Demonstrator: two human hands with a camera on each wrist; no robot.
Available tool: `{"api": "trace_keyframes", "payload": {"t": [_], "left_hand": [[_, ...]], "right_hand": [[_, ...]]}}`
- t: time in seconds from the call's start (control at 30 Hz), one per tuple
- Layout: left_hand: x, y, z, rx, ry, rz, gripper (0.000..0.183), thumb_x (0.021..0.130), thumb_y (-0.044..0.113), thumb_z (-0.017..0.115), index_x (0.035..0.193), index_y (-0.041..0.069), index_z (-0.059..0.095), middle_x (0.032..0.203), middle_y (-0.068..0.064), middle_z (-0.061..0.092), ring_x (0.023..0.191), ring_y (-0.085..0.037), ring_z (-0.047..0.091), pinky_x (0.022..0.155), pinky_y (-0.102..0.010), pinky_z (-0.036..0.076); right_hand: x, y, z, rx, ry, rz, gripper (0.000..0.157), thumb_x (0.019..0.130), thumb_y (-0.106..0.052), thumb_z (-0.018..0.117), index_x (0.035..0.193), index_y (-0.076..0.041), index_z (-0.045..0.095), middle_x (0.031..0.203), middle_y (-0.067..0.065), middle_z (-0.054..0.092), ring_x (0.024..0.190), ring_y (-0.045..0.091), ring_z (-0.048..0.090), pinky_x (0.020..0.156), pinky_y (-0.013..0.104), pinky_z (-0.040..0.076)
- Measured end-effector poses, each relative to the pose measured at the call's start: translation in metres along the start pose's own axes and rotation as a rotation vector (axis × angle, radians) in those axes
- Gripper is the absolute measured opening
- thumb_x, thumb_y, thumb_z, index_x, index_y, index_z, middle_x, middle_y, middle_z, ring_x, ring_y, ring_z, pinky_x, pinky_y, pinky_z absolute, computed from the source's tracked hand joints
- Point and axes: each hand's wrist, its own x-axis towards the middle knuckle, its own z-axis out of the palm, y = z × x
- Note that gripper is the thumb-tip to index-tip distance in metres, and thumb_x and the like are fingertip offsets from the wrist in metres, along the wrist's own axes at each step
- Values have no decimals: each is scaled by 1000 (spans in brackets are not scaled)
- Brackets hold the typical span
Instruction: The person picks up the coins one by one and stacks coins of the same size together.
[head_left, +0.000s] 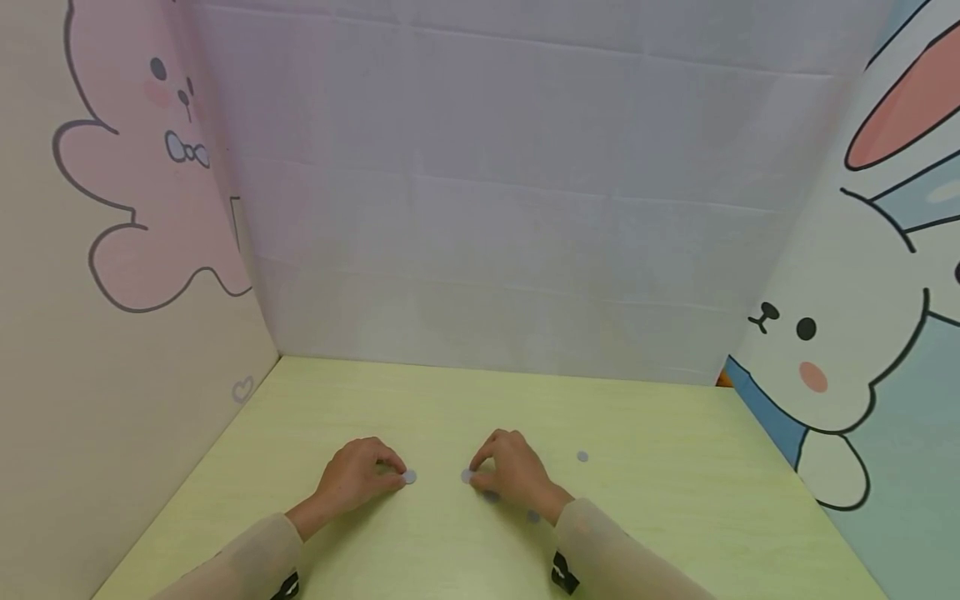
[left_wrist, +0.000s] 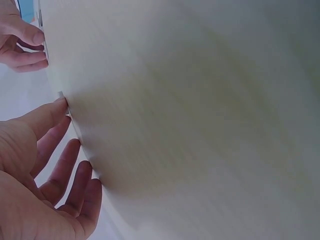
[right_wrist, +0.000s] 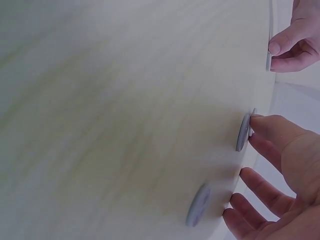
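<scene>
My left hand (head_left: 355,475) pinches a small flat grey disc (head_left: 409,477) by its edge between thumb and fingertips, low at the tabletop. Across from it, my right hand (head_left: 519,472) pinches a similar grey disc (head_left: 467,476), its fingertips right at the table. The two discs face each other across a short gap. Close beside the right thumb lies another disc (right_wrist: 243,132). One more disc (right_wrist: 199,205) rests nearer the right wrist, half in the arm's shadow. In the left wrist view, only a thin edge of the left disc (left_wrist: 61,94) shows past the thumb.
A further grey disc (head_left: 582,457) lies on the pale yellow table (head_left: 645,425), right of the right hand. A plain whitish sheet (head_left: 510,208) stands at the back. Side panels with a pink cartoon animal (head_left: 161,192) and a white rabbit (head_left: 847,350) border the table.
</scene>
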Motion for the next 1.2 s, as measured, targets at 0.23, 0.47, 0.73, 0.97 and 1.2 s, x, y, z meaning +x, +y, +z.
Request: {"api": "trace_keyframes", "payload": {"t": [0.23, 0.47, 0.73, 0.97, 1.2], "left_hand": [[1, -1, 1, 9, -2, -4, 12, 82, 27, 93, 85, 30, 82, 93, 14, 71, 92, -12, 64, 81, -39, 54], [0, -1, 0, 3, -13, -3, 14, 82, 29, 93, 91, 28, 83, 96, 13, 72, 94, -14, 64, 81, -39, 54], [7, 7, 4, -5, -10, 47, 19, 83, 27, 92, 99, 23, 83, 102, 10, 75, 99, -19, 69, 85, -43, 57], [16, 29, 14, 24, -26, 71, 23, 80, 24, 95, 100, 20, 83, 102, 6, 76, 101, -24, 70, 87, -48, 57], [25, 43, 27, 28, -58, 146, 26, 78, 23, 95, 101, 16, 84, 101, 1, 76, 100, -27, 68, 88, -50, 56]], "right_hand": [[-1, -2, 2, -13, 1, -3, 10, 91, -27, 87, 92, -17, 87, 108, 4, 70, 97, 22, 58, 79, 34, 53], [-3, -3, 2, -10, 2, -5, 9, 90, -27, 88, 90, -18, 86, 107, 4, 70, 97, 22, 59, 80, 36, 54], [-3, -3, 2, -7, 1, 25, 9, 90, -28, 88, 93, -20, 87, 109, 1, 69, 95, 21, 57, 75, 33, 52], [-2, -3, 2, -4, -8, 31, 8, 89, -27, 88, 92, -20, 87, 107, 0, 69, 95, 20, 56, 76, 33, 51], [0, 2, 4, -5, 1, 18, 8, 88, -27, 89, 92, -20, 87, 106, 0, 70, 94, 18, 56, 75, 31, 51]]}}
